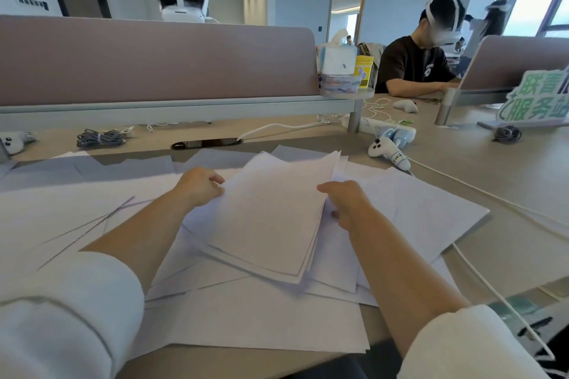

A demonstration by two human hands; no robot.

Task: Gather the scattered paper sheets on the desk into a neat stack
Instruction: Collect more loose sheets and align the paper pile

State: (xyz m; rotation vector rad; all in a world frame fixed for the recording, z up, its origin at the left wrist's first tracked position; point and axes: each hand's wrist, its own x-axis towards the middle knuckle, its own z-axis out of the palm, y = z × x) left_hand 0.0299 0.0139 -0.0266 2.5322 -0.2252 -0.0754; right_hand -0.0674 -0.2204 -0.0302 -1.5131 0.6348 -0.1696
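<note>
holding a bundle of sheets [271, 212] between both hands, its far end tipped up off the counter [508, 188], its near end sagging toward the person. the left hand [201, 186] pinches the bundle's left edge with curled fingers. the right hand [348, 203] is curled round its right edge, thumb on top. and look at that bundle: nothing is square, corners fan out at the far side and the near corner steps like a staircase. beneath the bundle, and out to its left, right and near side, loose sheets [234, 320] lie overlapping at all angles. the danger as i read it: a grip on two edges only, so middle sheets could slip out of the low near end and scatter. tapping the bundle down on the loose paper beneath could skid those sheets, and some reach right up to the counter's near edge. right of the bundle runs a white cable [480, 274], and a sweeping sleeve could snag it.
</note>
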